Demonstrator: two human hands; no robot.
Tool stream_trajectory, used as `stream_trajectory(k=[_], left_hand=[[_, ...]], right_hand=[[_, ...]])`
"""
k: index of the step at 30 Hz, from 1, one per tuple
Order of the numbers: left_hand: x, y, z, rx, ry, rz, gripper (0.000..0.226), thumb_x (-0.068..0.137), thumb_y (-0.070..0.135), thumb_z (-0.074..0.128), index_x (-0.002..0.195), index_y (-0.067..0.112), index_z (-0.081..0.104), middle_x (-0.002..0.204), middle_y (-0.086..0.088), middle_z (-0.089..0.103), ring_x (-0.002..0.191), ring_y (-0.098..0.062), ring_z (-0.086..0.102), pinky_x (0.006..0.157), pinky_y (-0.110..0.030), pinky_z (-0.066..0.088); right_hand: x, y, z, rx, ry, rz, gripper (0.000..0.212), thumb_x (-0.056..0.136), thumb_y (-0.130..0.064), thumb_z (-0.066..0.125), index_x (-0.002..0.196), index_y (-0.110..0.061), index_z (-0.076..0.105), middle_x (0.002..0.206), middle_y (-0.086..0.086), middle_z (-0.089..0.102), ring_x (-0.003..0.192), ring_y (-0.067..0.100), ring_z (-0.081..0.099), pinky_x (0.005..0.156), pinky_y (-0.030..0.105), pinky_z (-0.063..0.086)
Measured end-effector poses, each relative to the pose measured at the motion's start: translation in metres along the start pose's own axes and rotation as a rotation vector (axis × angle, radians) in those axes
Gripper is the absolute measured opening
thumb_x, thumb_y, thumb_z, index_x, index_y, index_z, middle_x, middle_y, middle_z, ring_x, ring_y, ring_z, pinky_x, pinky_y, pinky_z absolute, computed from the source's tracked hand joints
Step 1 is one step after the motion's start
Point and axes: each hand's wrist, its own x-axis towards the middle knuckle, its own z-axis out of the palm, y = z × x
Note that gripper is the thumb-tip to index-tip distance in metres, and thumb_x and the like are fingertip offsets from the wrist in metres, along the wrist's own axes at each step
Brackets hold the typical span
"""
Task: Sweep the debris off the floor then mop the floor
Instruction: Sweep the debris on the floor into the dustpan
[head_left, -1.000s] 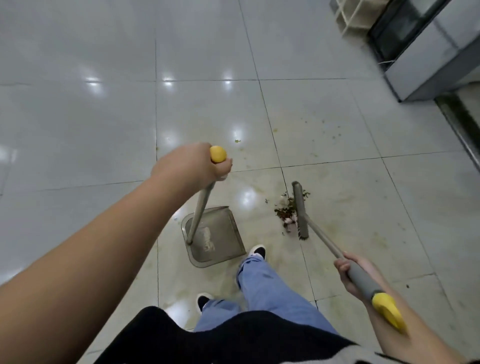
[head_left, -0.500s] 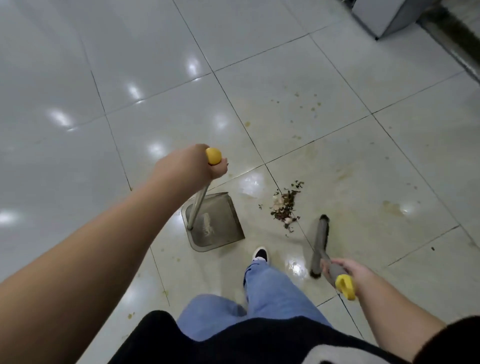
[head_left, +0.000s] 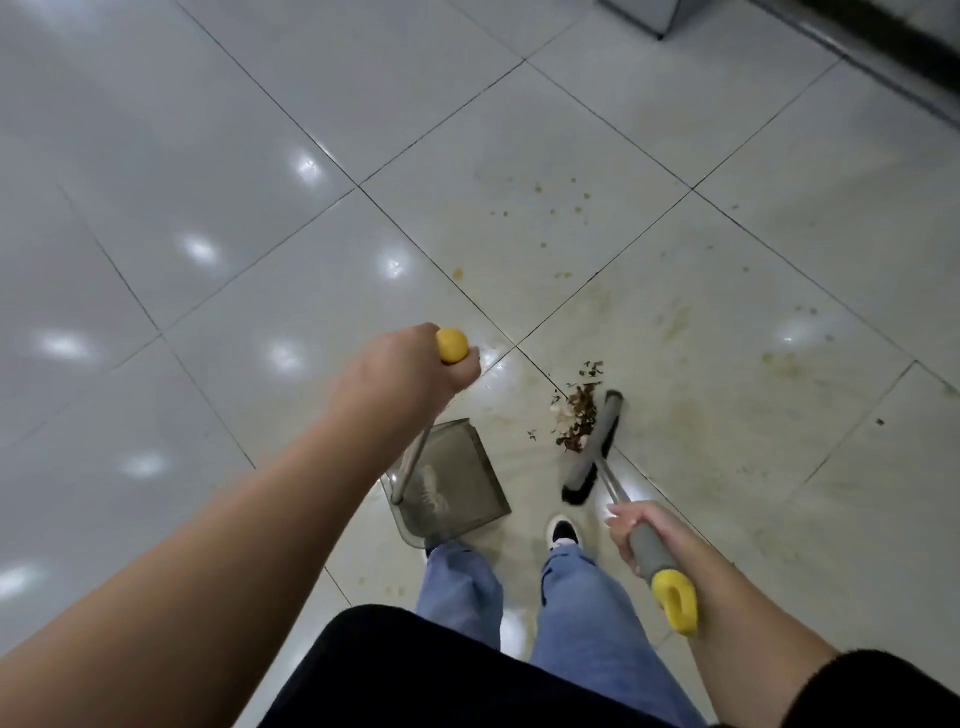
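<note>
A small pile of brown debris (head_left: 579, 413) lies on the tiled floor (head_left: 234, 218) near a tile joint. The grey broom head (head_left: 597, 449) stands right against the pile's right side. My right hand (head_left: 636, 535) grips the broom's grey handle, whose yellow end (head_left: 675, 603) sticks out behind the hand. My left hand (head_left: 410, 371) holds the yellow-tipped pole of a grey dustpan (head_left: 452, 486). The pan rests flat on the floor, to the left of the pile and a short gap away.
Brown stains and specks (head_left: 561, 200) mark the tiles beyond the pile. My shoes (head_left: 563, 532) and jeans stand just below the pan and broom. A grey cabinet corner (head_left: 644, 15) and a dark ledge (head_left: 893, 47) run along the top right.
The broom head has moved from lower right up against the debris pile. My right hand now grips further down the handle. The dustpan stays in place.
</note>
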Motion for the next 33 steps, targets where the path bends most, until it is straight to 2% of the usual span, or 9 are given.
stream_trajectory(k=[5, 9, 15, 19, 21, 24, 29, 31, 33], left_hand=[[0.039, -0.017, -0.037, 0.035, 0.043, 0.065, 0.038, 0.084, 0.055, 0.050, 0.083, 0.017, 0.055, 0.068, 0.002, 0.053, 0.073, -0.023, 0.055, 0.054, -0.026, 0.033], [0.042, -0.034, -0.038, -0.004, -0.040, 0.060, 0.038, 0.083, 0.055, 0.050, 0.067, 0.020, 0.045, 0.060, 0.003, 0.051, 0.062, -0.023, 0.054, 0.055, -0.026, 0.036], [0.065, -0.010, -0.045, -0.151, -0.070, 0.102, 0.036, 0.086, 0.046, 0.051, 0.067, 0.016, 0.043, 0.056, 0.000, 0.050, 0.053, -0.023, 0.048, 0.060, -0.030, 0.045], [0.066, 0.014, -0.039, -0.207, -0.091, 0.116, 0.032, 0.089, 0.041, 0.050, 0.076, 0.012, 0.048, 0.062, -0.006, 0.046, 0.057, -0.025, 0.046, 0.061, -0.032, 0.046], [0.066, 0.023, -0.037, -0.221, -0.100, 0.104, 0.033, 0.089, 0.040, 0.050, 0.073, 0.012, 0.046, 0.055, -0.003, 0.044, 0.051, -0.023, 0.042, 0.056, -0.028, 0.041], [0.064, 0.034, -0.035, -0.175, -0.103, 0.119, 0.039, 0.088, 0.040, 0.049, 0.062, 0.014, 0.036, 0.045, 0.000, 0.039, 0.043, -0.020, 0.038, 0.048, -0.025, 0.035], [0.051, 0.040, -0.025, -0.078, -0.101, 0.122, 0.042, 0.086, 0.047, 0.051, 0.062, 0.015, 0.038, 0.047, -0.001, 0.041, 0.043, -0.019, 0.044, 0.050, -0.025, 0.040], [0.051, 0.043, -0.022, -0.131, -0.121, 0.081, 0.039, 0.086, 0.045, 0.052, 0.065, 0.014, 0.040, 0.044, 0.001, 0.041, 0.042, -0.020, 0.042, 0.049, -0.025, 0.039], [0.055, 0.047, -0.022, -0.189, -0.138, 0.031, 0.038, 0.087, 0.042, 0.051, 0.064, 0.014, 0.040, 0.031, 0.005, 0.041, 0.031, -0.014, 0.040, 0.039, -0.016, 0.036]], right_hand=[[-0.008, -0.044, 0.013, 0.493, -0.054, -0.080, 0.017, 0.094, -0.004, 0.039, 0.078, -0.011, 0.041, 0.033, -0.004, 0.039, 0.023, 0.003, 0.040, 0.028, 0.009, 0.033], [-0.021, -0.037, -0.005, 0.512, -0.004, 0.055, 0.023, 0.096, -0.008, 0.039, 0.075, -0.016, 0.038, 0.030, -0.003, 0.034, 0.019, 0.005, 0.037, 0.025, 0.009, 0.032], [-0.033, -0.069, -0.025, 0.235, 0.263, 0.034, 0.036, 0.099, -0.010, 0.039, 0.063, -0.010, 0.037, 0.028, 0.002, 0.040, 0.019, 0.010, 0.041, 0.024, 0.012, 0.035], [-0.021, -0.091, -0.028, 0.063, 0.362, -0.046, 0.033, 0.100, -0.007, 0.035, 0.070, 0.004, 0.045, 0.033, 0.015, 0.053, 0.042, 0.017, 0.062, 0.023, 0.021, 0.039], [-0.006, -0.099, -0.024, -0.109, 0.372, -0.024, 0.035, 0.096, -0.002, 0.037, 0.064, 0.003, 0.048, 0.032, 0.011, 0.053, 0.035, 0.017, 0.057, 0.032, 0.021, 0.043], [0.013, -0.104, -0.015, -0.403, 0.350, 0.003, 0.041, 0.088, 0.003, 0.041, 0.047, -0.001, 0.047, 0.031, 0.007, 0.045, 0.048, 0.024, 0.042, 0.050, 0.024, 0.033], [0.040, -0.090, 0.001, -0.343, 0.250, 0.042, 0.026, 0.092, 0.000, 0.046, 0.067, -0.009, 0.041, 0.048, 0.006, 0.045, 0.032, 0.015, 0.045, 0.038, 0.017, 0.040], [0.045, -0.078, 0.005, -0.293, 0.228, 0.030, 0.021, 0.089, 0.006, 0.043, 0.087, -0.014, 0.042, 0.048, 0.007, 0.048, 0.030, 0.015, 0.046, 0.037, 0.016, 0.041], [0.049, -0.071, 0.002, -0.236, 0.206, -0.007, 0.041, 0.086, 0.010, 0.040, 0.110, -0.023, 0.036, 0.044, 0.007, 0.051, 0.035, 0.016, 0.048, 0.042, 0.020, 0.039]])
